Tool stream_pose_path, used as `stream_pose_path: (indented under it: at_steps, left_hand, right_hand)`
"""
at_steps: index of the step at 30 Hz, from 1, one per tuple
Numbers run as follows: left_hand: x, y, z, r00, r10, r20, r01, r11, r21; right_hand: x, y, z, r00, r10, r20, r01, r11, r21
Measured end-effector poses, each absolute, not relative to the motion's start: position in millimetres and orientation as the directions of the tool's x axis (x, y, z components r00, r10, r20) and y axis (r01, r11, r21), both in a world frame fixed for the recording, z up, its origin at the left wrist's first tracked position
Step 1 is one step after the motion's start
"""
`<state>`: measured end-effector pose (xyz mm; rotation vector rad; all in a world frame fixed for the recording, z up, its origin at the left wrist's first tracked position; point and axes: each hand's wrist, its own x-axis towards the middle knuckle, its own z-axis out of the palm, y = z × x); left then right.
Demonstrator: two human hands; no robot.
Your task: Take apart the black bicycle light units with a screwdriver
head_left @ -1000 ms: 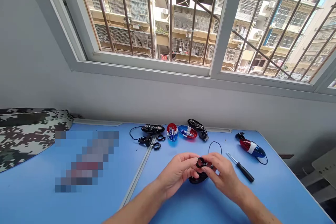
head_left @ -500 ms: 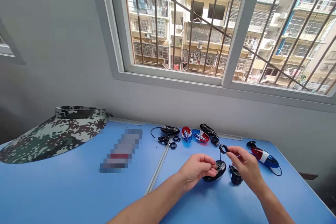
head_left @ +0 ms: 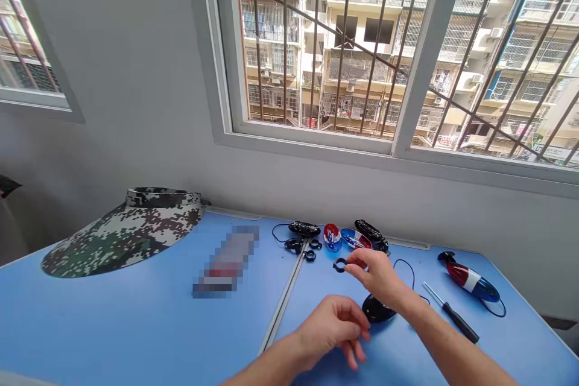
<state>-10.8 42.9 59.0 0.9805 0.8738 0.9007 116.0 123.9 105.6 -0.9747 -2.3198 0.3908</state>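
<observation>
Black plastic ring (head_left: pixel 339 265) is pinched by right hand (head_left: pixel 374 275), nearly closed, over blue table (head_left: pixel 136 338). Left hand (head_left: pixel 329 332) is held half open, empty, just beside black oval housing (head_left: pixel 375 309). Screwdriver (head_left: pixel 455 321) is left lying well apart.

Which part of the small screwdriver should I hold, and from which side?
Take the screwdriver's black handle from above, coming from the near right. It lies flat, thin metal shaft pointing away left, so the thick handle gives the surest grip.
</observation>
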Motion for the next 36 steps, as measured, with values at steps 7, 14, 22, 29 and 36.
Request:
stream_pose_path:
  at_steps: [7,14,22,29,36]
  left_hand:
    - [-20.5,36.5,52.8,0.610,0.765,-0.208,-0.131,0.356,0.925]
    - [-21.0,34.3,63.2,0.601,0.788,-0.132,-0.263,0.351,0.899]
    - [-17.1,34.2,71.4,0.572,0.814,-0.100,-0.399,0.383,0.833]
    - [-19.5,35.1,71.9,0.567,0.816,-0.114,-0.384,0.385,0.839]
    - [-26.3,39.2,70.3,0.419,0.896,-0.149,-0.453,0.349,0.820]
  right_hand:
    - [48.5,126.2,76.7,-0.636,0.691,0.344,0.591,0.723,-0.359]
    - [34.9,127.5,53.5,-0.652,0.700,0.290,0.671,0.712,-0.210]
    - [31.1,126.6,51.8,-0.630,0.739,0.238,0.723,0.670,-0.168]
    - [31.8,124.8,56.8,-0.594,0.767,0.245,0.716,0.642,-0.273]
    - [65.4,138.2,97.0,-0.534,0.772,0.345,0.613,0.634,-0.471]
